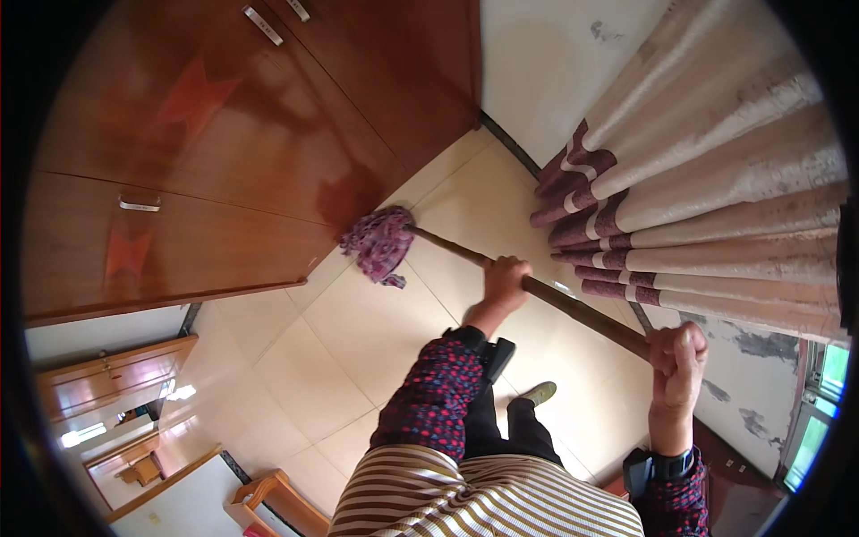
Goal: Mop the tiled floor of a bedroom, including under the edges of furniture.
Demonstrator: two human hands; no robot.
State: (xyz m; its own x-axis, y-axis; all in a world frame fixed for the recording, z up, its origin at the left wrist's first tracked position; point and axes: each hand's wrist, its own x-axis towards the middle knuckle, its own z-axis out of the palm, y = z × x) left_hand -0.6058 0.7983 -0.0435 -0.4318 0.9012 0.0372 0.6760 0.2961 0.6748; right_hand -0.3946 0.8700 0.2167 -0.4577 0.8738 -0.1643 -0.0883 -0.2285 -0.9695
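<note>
A mop with a long brown wooden handle point(582, 313) slants across the middle of the view. Its shaggy purple cloth head point(380, 246) lies on the tiled floor against the base of the wardrobe. My left hand point(507, 281) is wrapped round the handle partway down. Higher up, my right hand point(677, 354) closes round the top end of the same handle. Each wrist wears a dark strap with a small black device, below which are red-dotted dark sleeves.
The glossy brown wardrobe point(215, 134) fills the far left. Long beige and purple curtains point(680, 179) hang at the right by a peeling wall point(716, 358). Cream floor tiles point(358, 340) stretch toward a doorway at the lower left. My shoe point(540, 392) stands below the handle.
</note>
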